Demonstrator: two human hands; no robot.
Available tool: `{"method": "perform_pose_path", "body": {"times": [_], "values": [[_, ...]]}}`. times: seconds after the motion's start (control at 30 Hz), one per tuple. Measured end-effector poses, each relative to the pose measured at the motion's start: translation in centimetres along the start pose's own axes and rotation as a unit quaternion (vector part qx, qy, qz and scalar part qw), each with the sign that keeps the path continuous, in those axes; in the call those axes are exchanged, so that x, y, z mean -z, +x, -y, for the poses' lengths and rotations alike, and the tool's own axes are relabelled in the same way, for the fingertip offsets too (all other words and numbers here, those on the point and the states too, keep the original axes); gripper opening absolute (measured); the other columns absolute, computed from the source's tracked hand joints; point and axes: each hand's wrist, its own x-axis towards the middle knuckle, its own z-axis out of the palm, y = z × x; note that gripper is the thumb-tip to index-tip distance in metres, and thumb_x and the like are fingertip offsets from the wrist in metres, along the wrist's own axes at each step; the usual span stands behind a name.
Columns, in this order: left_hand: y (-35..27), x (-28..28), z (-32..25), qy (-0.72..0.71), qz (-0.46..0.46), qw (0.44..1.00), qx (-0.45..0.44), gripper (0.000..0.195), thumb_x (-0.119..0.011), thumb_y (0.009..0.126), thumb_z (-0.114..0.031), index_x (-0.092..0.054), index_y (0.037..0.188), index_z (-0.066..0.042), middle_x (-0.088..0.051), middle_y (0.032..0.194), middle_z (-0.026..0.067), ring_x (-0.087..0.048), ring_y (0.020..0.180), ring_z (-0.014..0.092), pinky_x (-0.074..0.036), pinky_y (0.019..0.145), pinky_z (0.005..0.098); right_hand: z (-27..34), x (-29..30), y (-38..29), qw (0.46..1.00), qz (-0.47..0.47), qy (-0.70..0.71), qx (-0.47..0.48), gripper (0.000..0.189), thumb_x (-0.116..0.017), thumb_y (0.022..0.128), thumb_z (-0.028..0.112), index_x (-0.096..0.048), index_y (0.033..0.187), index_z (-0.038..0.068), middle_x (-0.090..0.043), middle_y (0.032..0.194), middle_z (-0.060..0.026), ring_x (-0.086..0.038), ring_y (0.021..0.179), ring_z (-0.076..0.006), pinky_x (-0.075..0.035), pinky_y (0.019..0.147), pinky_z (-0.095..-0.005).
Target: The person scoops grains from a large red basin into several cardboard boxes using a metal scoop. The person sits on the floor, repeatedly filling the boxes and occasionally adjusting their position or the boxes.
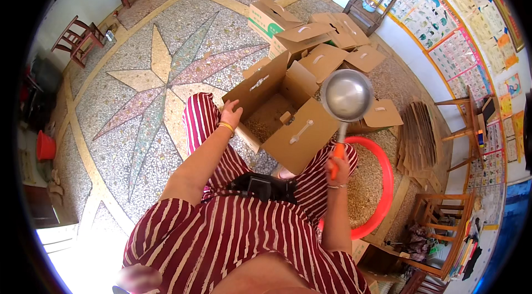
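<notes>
An opened cardboard box point(301, 134) stands between my knees, its flaps spread outward. A small heap of tan granules point(258, 130) lies in its near left corner. At the box's left corner, my left hand point(232, 113) grips the edge by the raised flap. My right hand point(340, 171) holds the orange handle of a metal ladle point(348, 93). The ladle's round bowl is raised over the right side of the box and looks empty. Beside my right knee is a red plastic basin point(388, 186) of tan granules point(361, 198), partly hidden by my arm and leg.
Several opened cardboard boxes point(316, 38) crowd the floor beyond mine. A stack of flattened cardboard point(417, 140) leans at the right, near a wooden chair point(444, 227). Another wooden chair point(372, 5) holds a bowl by the wall. A red bucket point(45, 145) sits far left.
</notes>
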Motion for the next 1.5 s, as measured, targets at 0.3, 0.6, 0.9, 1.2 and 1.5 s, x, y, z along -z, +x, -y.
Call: {"method": "perform_pose_path", "body": {"times": [0.3, 0.6, 0.9, 1.2, 1.5], "values": [[0.5, -1.1, 1.8, 0.008, 0.012, 1.0, -0.013, 0.041, -0.059, 0.076, -0.024, -0.056, 0.112, -0.006, -0.034, 0.131, 0.0274, -0.033, 0.123, 0.037, -0.028, 0.102, 0.0366, 5.6, 13.5, -6.1, 0.857, -0.347, -0.356, 0.134, 0.056, -0.048, 0.076, -0.004, -0.033, 0.129, 0.004, -0.049, 0.078, -0.0066, -0.046, 0.048, -0.0136, -0.04, 0.041, -0.0252], [0.5, -1.3, 2.3, 0.063, 0.016, 0.998, -0.016, 0.042, -0.06, 0.076, -0.024, -0.055, 0.114, -0.007, -0.034, 0.132, 0.025, -0.042, 0.115, 0.033, -0.034, 0.096, 0.0348, -1.8, 26.2, -13.0, 0.51, -0.476, -0.702, -0.145, 0.045, -0.05, 0.076, 0.012, -0.041, 0.119, 0.005, -0.056, 0.097, -0.025, -0.055, 0.09, -0.0424, -0.042, 0.082, -0.046], [0.3, -0.9, 2.5, 0.065, -0.006, 0.998, -0.013, 0.04, -0.06, 0.076, -0.022, -0.056, 0.112, -0.007, -0.036, 0.131, 0.0245, -0.05, 0.107, 0.029, -0.039, 0.092, 0.033, -4.7, 23.8, -7.3, 0.638, -0.341, -0.679, -0.128, 0.021, -0.05, 0.075, 0.01, -0.053, 0.094, 0.003, -0.059, 0.08, -0.0183, -0.059, 0.073, -0.0325, -0.048, 0.068, -0.0422], [0.6, -1.5, 2.9, 0.017, 0.015, 1.0, -0.016, 0.035, -0.061, 0.076, -0.016, -0.057, 0.107, -0.002, -0.048, 0.117, 0.0166, -0.054, 0.096, 0.024, -0.043, 0.083, 0.0296, -1.9, 25.7, -8.4, 0.911, -0.377, 0.038, -0.161, 0.006, -0.05, 0.078, 0.011, -0.048, 0.072, 0.01, -0.048, 0.056, -0.0019, -0.048, 0.046, -0.0146, -0.033, 0.036, -0.0253], [1.5, -1.7, 4.0, -0.014, -0.001, 0.998, -0.061, 0.032, -0.061, 0.074, -0.017, -0.06, 0.102, -0.002, -0.057, 0.104, 0.0196, -0.049, 0.107, 0.032, -0.039, 0.091, 0.0354, 0.4, 23.8, -9.7, 0.94, -0.277, 0.199, -0.029, 0.006, -0.047, 0.08, 0.012, -0.049, 0.08, 0.006, -0.043, 0.055, -0.001, -0.037, 0.043, -0.0109, -0.029, 0.037, -0.0221]]}}
